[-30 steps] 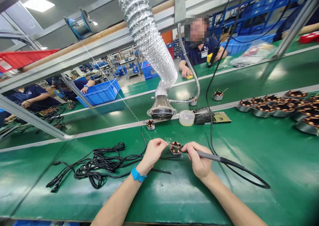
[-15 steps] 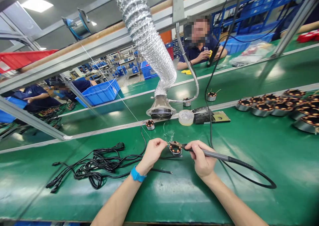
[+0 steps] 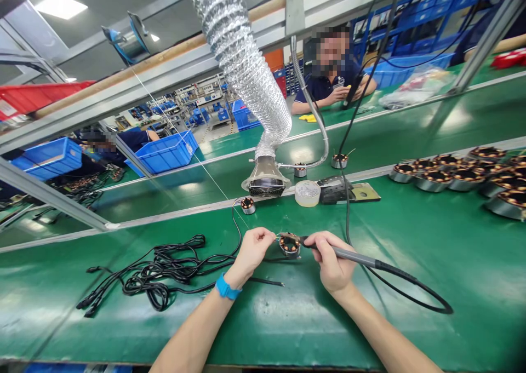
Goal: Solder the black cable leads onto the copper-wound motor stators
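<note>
My left hand (image 3: 257,250), with a blue band at the wrist, is closed in a pinch on a thin wire at the left side of a small copper-wound motor stator (image 3: 290,245). Whether this is a stator lead or the strand coming down from the spool (image 3: 133,41) I cannot tell. My right hand (image 3: 333,260) grips a soldering iron (image 3: 355,256) like a pen. Its tip reaches over the stator's upper edge from the right. The stator rests on the green bench, and black cable lies just beneath it.
Black power cords (image 3: 164,271) lie coiled at left. Beyond the stator hang a fume extractor nozzle (image 3: 267,178) and its foil duct (image 3: 255,61). Behind are a round white tub (image 3: 307,193), an iron stand (image 3: 335,190) and another stator (image 3: 247,205). Several stators (image 3: 433,180) stand at right. A co-worker (image 3: 324,88) sits opposite.
My hands and the stator stay almost in place. Smoke above the stator has thinned. Two stators on the strip behind have shifted left, and a blue crate at far left has moved right.
</note>
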Available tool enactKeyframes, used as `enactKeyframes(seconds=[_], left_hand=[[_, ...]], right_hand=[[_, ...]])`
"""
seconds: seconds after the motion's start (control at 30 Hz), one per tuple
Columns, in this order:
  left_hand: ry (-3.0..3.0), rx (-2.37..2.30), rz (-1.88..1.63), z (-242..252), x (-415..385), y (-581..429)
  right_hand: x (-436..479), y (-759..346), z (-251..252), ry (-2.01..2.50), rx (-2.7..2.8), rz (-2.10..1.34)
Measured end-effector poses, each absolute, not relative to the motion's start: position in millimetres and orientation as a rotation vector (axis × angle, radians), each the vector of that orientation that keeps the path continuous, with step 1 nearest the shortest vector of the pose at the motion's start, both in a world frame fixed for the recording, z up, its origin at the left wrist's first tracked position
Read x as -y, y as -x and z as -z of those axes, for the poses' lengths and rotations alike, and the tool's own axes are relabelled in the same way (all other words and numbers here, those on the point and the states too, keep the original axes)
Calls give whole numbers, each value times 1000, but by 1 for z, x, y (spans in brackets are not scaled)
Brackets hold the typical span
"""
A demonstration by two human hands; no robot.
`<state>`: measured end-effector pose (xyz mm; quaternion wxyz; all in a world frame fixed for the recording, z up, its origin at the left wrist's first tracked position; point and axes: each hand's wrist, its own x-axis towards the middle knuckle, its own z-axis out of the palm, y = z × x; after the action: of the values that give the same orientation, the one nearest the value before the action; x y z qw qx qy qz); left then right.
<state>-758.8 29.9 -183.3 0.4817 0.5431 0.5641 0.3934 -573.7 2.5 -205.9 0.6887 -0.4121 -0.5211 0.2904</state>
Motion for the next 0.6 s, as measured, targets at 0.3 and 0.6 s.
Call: enactKeyframes(seconds=[0.3, 0.6], left_hand=[[-1309, -1364, -984, 185, -31, 759], [-1323, -1288, -1000, 183, -29, 758]], right_hand=[[-4, 577, 195, 973, 1360, -535], [-21, 590, 202, 884, 1632, -423]])
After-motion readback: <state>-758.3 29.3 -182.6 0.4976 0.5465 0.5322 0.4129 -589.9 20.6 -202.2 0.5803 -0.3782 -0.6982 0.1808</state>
